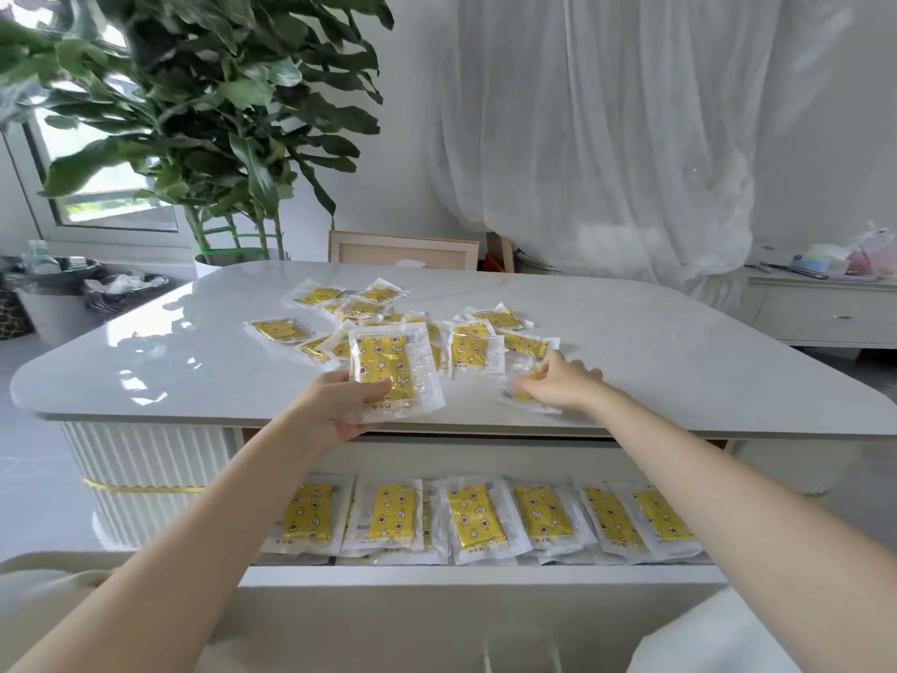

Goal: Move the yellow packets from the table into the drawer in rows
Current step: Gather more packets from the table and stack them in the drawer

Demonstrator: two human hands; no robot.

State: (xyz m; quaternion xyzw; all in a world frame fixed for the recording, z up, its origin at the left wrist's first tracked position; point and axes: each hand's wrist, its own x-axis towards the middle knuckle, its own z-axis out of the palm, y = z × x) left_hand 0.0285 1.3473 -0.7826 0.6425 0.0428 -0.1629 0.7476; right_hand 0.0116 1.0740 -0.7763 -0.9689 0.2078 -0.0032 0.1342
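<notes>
Your left hand [337,405] grips a yellow packet [393,371] at the tabletop's [679,361] near edge, its long axis running 6 to 12 o'clock and its far end tipped up. At its 3 o'clock, your right hand [558,386] lies over another packet [522,395]; blur hides whether it grips. Loose packets [473,349] lie scattered at 12 o'clock. In the open drawer [485,575] at 6 o'clock, a row of packets [478,519] lies side by side, long axes 6 to 12.

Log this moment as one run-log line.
left hand grips packets | right hand on loose packet, grip blurred | drawer open, packet row inside | pile on table
</notes>
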